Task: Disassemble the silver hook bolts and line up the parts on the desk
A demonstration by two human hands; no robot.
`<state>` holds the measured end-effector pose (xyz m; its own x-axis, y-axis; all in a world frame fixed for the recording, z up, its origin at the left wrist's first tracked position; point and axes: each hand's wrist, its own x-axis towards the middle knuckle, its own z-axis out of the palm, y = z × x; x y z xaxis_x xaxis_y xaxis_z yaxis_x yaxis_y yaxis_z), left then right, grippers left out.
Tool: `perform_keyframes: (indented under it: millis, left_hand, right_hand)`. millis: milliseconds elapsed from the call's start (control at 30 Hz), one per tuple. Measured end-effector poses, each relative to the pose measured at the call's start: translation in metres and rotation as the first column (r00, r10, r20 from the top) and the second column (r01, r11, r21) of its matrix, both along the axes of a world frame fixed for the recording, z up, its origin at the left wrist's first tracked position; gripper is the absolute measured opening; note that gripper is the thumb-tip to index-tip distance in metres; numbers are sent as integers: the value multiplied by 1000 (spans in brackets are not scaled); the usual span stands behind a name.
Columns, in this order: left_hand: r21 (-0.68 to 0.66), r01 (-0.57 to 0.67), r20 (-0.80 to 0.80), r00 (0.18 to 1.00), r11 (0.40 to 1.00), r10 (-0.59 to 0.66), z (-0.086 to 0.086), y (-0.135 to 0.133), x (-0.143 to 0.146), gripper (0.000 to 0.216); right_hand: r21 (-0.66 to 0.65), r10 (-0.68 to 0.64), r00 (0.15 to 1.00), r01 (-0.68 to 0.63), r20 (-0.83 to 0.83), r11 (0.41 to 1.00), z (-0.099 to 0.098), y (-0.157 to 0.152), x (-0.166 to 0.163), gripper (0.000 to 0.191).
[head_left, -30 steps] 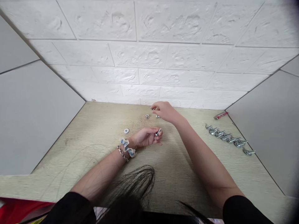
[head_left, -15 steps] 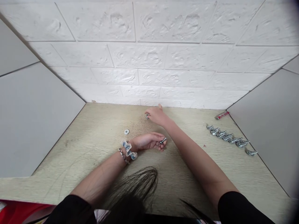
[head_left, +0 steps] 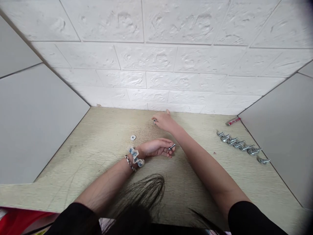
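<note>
Bolt [head_left: 172, 147] lies pinched between left fingers [head_left: 168, 154]; nut [head_left: 155, 122] sits at right fingers [head_left: 156, 117], grip unclear.

From my remote seat I see a bolt [head_left: 172, 147] in the left hand [head_left: 157, 148], mid-table [head_left: 97, 153], a washer [head_left: 133, 137] to its far left. Beyond, before the wall [head_left: 158, 80], a small part [head_left: 155, 121] sits at the right hand's [head_left: 162, 120] fingertips. Fasteners [head_left: 239, 144] line the right side (an object [head_left: 233, 121], unclear to me, lies past their far end).
</note>
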<state>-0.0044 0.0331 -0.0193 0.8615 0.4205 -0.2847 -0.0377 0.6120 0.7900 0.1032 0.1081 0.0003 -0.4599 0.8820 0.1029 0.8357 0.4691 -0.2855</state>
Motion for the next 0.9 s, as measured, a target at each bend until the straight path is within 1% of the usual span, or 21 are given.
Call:
perform_keyframes:
  millis: [133,233,333,400,467,500,567,633,733,800,900]
  left_hand:
    - [-10,-12,4,1000,1000,12,1,-1,0,24]
    - [-26,-55,35,998,998,55,0,0,0,22]
    - [-46,-198,56,978,979,200,-1,3,1,17]
    - [-69,-327,24,944,943,329,-2,7,1,14]
    - [-93,-432,-21,902,897,432,-4,10,2,12]
    - [-102,-473,-32,881,875,473,-5,11,2,10]
    - [-110,-524,-26,851,845,525,-7,13,3,6]
    - [-99,-549,0,834,830,552,-10,13,5,6]
    - [-66,-570,17,820,819,572,-12,12,8,12]
    - [-45,-580,17,814,813,581,-12,11,9,14]
    - [-19,-600,24,799,800,601,-10,12,9,14]
  right_hand:
    - [24,11,1000,-11,-2,1000,-1,0,1,26]
    - [88,-7,1000,9,-23,996,6,-1,5,25]
    - [176,-51,992,71,-118,982,20,-6,15,24]
    - [217,-53,971,105,-234,970,29,-15,23,24]
    - [247,-18,935,112,-354,962,30,-26,31,25]
    - [257,7,917,105,-400,961,28,-33,35,25]
    - [264,43,893,86,-449,961,16,-47,43,26]
    - [249,59,889,63,-454,966,-1,-59,49,25]
    - [210,78,895,18,-439,978,-24,-70,53,25]
    - [187,74,903,8,-423,982,-32,-73,52,24]
    - [165,54,916,13,-398,986,-35,-72,49,19]
